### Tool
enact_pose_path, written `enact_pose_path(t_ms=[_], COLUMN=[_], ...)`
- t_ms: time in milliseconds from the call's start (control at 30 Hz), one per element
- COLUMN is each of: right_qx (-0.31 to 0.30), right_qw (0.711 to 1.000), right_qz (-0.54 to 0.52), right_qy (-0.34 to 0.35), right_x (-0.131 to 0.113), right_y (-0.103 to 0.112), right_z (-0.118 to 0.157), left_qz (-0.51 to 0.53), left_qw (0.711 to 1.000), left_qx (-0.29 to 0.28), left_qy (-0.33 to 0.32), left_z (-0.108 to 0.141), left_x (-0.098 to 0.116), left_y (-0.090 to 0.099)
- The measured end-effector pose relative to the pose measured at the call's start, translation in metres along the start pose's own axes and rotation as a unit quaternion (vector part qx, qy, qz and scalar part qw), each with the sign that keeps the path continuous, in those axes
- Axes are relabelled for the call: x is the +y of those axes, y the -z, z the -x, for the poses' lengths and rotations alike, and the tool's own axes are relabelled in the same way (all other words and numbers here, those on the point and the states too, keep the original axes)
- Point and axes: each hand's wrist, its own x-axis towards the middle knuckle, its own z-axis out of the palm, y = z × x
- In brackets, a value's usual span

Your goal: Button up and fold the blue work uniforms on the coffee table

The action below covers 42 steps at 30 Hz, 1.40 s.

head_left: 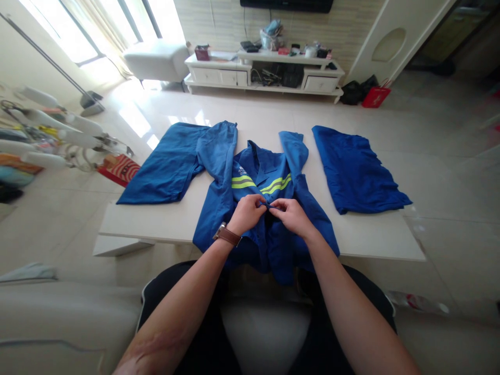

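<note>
A blue work jacket (250, 229) with yellow and grey reflective stripes lies spread on a low white table (167, 224), its lower edge hanging over the front. Both hands meet at its front opening, just below the stripes. My left hand (249, 211), with a brown-strapped watch at the wrist, pinches the cloth edge. Close beside it on the right, my right hand (291, 213) pinches the same edge with thumb and fingers. The fingertips nearly touch, and what lies between them is too small to make out. The jacket's sleeves are folded up at either side.
Folded blue cloth (164, 166) lies on the table's left, and another blue garment (355, 172) on its right. A drying rack (78, 130) and red bag (120, 169) stand left. Beyond the floor is a white TV cabinet (219, 77). A plastic bottle (416, 302) lies lower right.
</note>
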Motion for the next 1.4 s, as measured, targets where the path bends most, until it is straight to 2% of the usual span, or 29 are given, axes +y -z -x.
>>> enact_pose_path(t_ms=[133, 333, 467, 567, 667, 733, 800, 900, 1067, 1233, 1300, 1400], right_qx=[0.024, 0.178, 0.184, 0.219, 0.257, 0.224, 0.143, 0.051, 0.035, 0.022, 0.029, 0.021], right_qw=[0.997, 0.953, 0.954, 0.954, 0.956, 0.969, 0.986, 0.998, 0.996, 0.984, 0.978, 0.972], right_qz=[0.07, 0.24, 0.236, 0.205, 0.141, 0.103, 0.081, 0.041, -0.08, -0.172, -0.2, -0.227], right_qy=[0.007, 0.043, 0.026, 0.011, 0.019, 0.025, 0.024, 0.018, -0.008, -0.041, -0.049, -0.052], right_x=[-0.007, -0.01, -0.009, -0.012, -0.017, -0.019, -0.021, -0.022, -0.026, -0.032, -0.034, -0.036], right_y=[0.004, 0.011, 0.013, 0.011, 0.01, 0.01, 0.01, 0.01, 0.013, 0.016, 0.017, 0.015], right_z=[0.004, 0.005, 0.005, 0.006, 0.007, 0.008, 0.01, 0.013, 0.016, 0.019, 0.02, 0.022], left_qz=[-0.002, 0.008, -0.023, -0.115, -0.218, -0.263, -0.284, -0.255, -0.123, 0.003, 0.055, 0.113], left_qw=[1.0, 0.999, 0.998, 0.989, 0.964, 0.946, 0.937, 0.944, 0.978, 0.987, 0.989, 0.99], left_qx=[-0.009, -0.034, -0.062, -0.094, -0.15, -0.183, -0.195, -0.197, -0.158, -0.156, -0.13, -0.062], left_qy=[-0.001, -0.013, -0.013, -0.005, 0.026, 0.051, 0.063, 0.069, 0.063, 0.048, 0.043, 0.051], left_z=[0.0, 0.004, 0.01, 0.012, 0.013, 0.014, 0.015, 0.014, 0.012, 0.004, 0.001, -0.001], left_x=[0.004, 0.009, 0.009, 0.006, 0.002, 0.0, 0.0, 0.002, 0.005, -0.008, -0.013, -0.015], left_y=[-0.004, 0.001, 0.01, 0.014, 0.013, 0.012, 0.011, 0.014, 0.017, 0.023, 0.027, 0.026])
